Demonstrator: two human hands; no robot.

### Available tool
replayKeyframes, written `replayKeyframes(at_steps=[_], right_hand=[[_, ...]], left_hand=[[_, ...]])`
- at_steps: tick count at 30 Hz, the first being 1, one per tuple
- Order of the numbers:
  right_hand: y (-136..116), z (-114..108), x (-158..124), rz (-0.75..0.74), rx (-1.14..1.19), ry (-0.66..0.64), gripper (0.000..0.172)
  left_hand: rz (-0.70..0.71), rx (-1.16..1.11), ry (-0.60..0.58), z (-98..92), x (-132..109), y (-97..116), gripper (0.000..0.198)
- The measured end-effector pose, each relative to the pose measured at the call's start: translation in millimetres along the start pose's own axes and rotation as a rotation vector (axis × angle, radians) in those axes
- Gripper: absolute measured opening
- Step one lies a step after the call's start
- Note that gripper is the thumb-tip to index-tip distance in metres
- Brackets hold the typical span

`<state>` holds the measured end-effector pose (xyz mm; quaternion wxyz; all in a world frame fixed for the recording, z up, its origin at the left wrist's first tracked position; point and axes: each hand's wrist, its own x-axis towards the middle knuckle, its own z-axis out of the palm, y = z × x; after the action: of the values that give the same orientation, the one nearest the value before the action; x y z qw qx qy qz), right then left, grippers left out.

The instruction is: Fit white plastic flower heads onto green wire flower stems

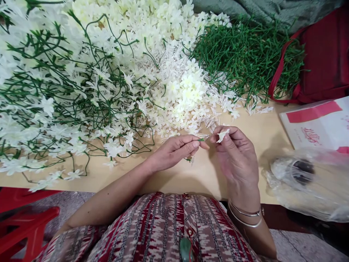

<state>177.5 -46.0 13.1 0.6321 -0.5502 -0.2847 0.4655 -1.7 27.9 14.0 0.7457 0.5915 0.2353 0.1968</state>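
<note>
My left hand [182, 150] pinches a green plastic stem, whose tip [201, 139] pokes out between thumb and index finger. Facing it, a short gap away, my right hand [237, 154] holds a white artificial flower [223, 135] between thumb and fingers. Stem and flower are apart. Below my left fingers another bit of green and white shows, too small to make out. Just beyond both hands lies a heap of loose white flower heads [188, 91] with thin white stamens among them.
Assembled white flowers on green stems [81, 87] cover the left of the table [201, 185]. A pile of green stems [245, 58] lies at back right, beside a red bag [324, 54]. Nearer are a white and red paper bag [313, 123] and a clear plastic bag [316, 182]. Red stools [29, 229] stand lower left.
</note>
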Motion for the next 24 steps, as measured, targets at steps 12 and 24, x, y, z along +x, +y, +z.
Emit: replayKeyframes(at_steps=[12,24], right_hand=[[-8,-17,-1,0.158,-0.147,-0.216,0.011],[-6,-12,0,0.175,-0.135,-0.243,0.009]], left_hand=[[0.182,0.400,0.089,6.5,1,-9,0.025],[0.152,0.408,0.096,6.4,2,-3,0.028]])
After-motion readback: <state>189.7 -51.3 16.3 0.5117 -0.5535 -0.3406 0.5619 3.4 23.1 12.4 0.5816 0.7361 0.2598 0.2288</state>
